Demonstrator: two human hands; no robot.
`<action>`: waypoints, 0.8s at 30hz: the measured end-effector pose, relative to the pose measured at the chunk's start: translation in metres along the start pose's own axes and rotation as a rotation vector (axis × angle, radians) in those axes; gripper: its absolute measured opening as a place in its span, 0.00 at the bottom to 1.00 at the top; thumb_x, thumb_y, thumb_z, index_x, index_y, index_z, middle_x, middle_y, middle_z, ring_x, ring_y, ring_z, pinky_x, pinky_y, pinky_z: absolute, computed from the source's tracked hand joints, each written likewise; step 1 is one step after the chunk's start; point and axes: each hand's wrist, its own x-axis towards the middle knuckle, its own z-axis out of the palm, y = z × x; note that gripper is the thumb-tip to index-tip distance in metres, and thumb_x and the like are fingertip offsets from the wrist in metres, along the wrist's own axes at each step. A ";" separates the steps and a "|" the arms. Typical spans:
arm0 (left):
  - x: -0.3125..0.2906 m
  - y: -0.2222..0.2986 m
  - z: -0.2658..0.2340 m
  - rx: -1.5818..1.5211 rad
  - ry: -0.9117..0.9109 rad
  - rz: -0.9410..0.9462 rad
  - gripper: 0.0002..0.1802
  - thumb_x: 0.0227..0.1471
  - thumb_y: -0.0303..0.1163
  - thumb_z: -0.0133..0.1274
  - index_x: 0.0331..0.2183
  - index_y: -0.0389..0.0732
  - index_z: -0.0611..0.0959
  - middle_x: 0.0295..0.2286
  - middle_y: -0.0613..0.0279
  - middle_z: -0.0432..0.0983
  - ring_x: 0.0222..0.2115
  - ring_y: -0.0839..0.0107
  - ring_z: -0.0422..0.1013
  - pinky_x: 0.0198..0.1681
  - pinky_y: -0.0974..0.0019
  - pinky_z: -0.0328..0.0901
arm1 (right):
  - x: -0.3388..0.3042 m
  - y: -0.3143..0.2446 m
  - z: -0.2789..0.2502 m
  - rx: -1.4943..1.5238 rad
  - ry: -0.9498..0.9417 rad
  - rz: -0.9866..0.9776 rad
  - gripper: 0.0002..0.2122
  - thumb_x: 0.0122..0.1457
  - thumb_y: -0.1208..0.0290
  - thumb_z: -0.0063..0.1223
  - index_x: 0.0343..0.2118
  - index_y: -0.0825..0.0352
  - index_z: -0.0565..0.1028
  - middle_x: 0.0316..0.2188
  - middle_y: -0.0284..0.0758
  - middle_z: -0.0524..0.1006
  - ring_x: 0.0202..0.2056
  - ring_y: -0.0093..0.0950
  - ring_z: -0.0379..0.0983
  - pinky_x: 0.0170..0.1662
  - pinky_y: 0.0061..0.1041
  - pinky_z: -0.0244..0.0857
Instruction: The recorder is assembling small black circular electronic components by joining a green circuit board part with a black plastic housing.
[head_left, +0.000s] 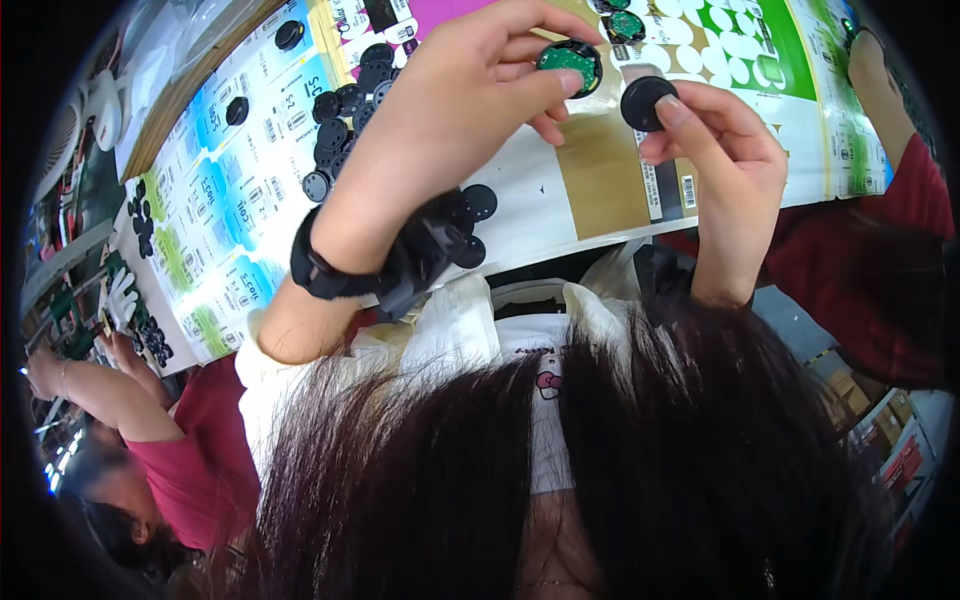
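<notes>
My left hand [500,75] is closed on a small round black housing with a green circuit board [570,68] inside, the thumb resting on the board's edge. To its right, my right hand [715,130] pinches a round black cap [647,104] between thumb and fingers, its flat face turned up. The two parts are apart, held above the table. Just beyond my left hand lie round housings with green boards [626,26]. A pile of round black caps [340,120] sits left of my left forearm, and a few more black discs [478,203] lie by the near edge.
Printed card sheets cover the table [520,210]. Two single black discs [237,110] lie farther left, near a wooden rail [190,85]. A co-worker in red [190,450] sits at lower left; another person's arm [880,85] reaches in at far right.
</notes>
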 end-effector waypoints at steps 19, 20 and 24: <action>-0.007 -0.011 -0.001 -0.384 0.096 -0.040 0.15 0.42 0.18 0.53 0.35 0.34 0.69 0.21 0.61 0.70 0.17 0.79 0.65 0.18 0.78 0.60 | 0.002 -0.011 0.020 -0.327 -0.023 -0.192 0.11 0.47 0.86 0.50 0.36 0.77 0.71 0.21 0.31 0.70 0.20 0.16 0.64 0.24 0.11 0.56; -0.007 -0.010 0.000 -0.364 0.096 -0.042 0.15 0.42 0.18 0.53 0.35 0.34 0.69 0.21 0.61 0.70 0.16 0.79 0.65 0.18 0.78 0.60 | 0.002 -0.014 0.020 -0.331 -0.024 -0.181 0.11 0.47 0.86 0.50 0.36 0.77 0.71 0.21 0.31 0.70 0.19 0.16 0.63 0.23 0.11 0.56; 0.000 -0.019 -0.002 -0.374 -0.001 -0.002 0.14 0.43 0.20 0.52 0.35 0.34 0.69 0.22 0.61 0.70 0.17 0.79 0.65 0.18 0.78 0.59 | 0.000 -0.023 0.019 -0.335 -0.017 -0.222 0.11 0.46 0.87 0.50 0.36 0.77 0.71 0.21 0.32 0.70 0.20 0.16 0.63 0.23 0.12 0.57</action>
